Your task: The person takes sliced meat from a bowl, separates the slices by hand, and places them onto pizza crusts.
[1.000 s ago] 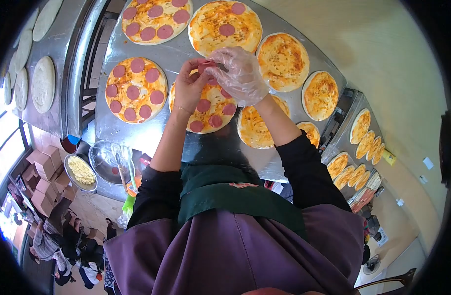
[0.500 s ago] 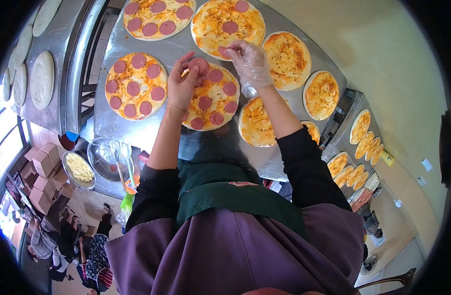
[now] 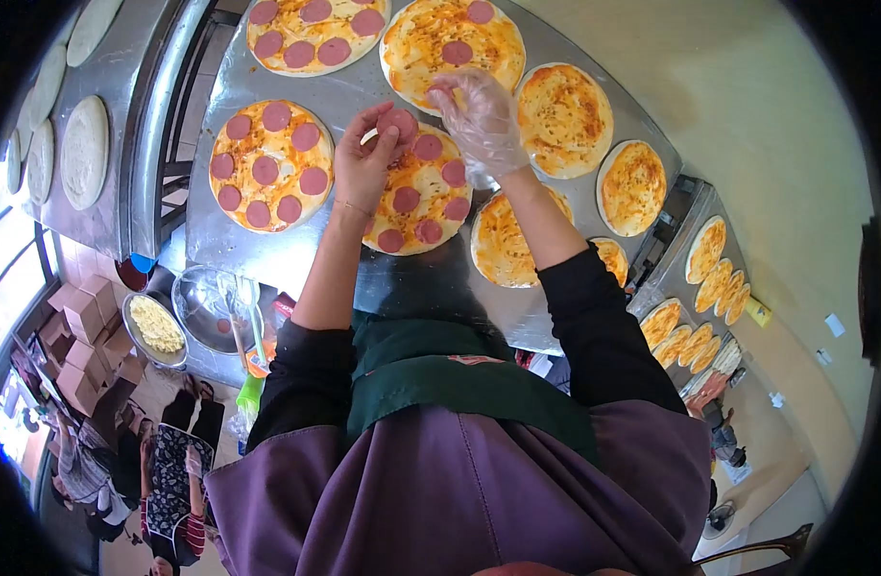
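My left hand [image 3: 365,158] is bare and holds a small stack of sausage slices [image 3: 398,126] over the upper left of a sausage-topped pizza [image 3: 416,206]. My right hand [image 3: 481,120], in a clear plastic glove, pinches a sausage slice [image 3: 444,96] at the lower edge of another pizza [image 3: 452,27]. That pizza carries two slices, one at its top and one in its middle. To the left lies a pizza [image 3: 270,165] covered with several slices. A sauced pizza without slices [image 3: 563,120] lies right of my gloved hand.
The pizzas rest on a metal table [image 3: 440,288]. Below left stand a bowl of yellow shreds [image 3: 156,326] and a metal bowl with utensils [image 3: 205,305]. Dough rounds [image 3: 84,152] lie on the far-left table. More pizzas [image 3: 706,248] are at the right. People [image 3: 176,470] stand at the lower left.
My hands were together over the lower pizza and have parted. My right hand took a slice and moved up and right to the upper pizza. A person at the lower left has come further into view.
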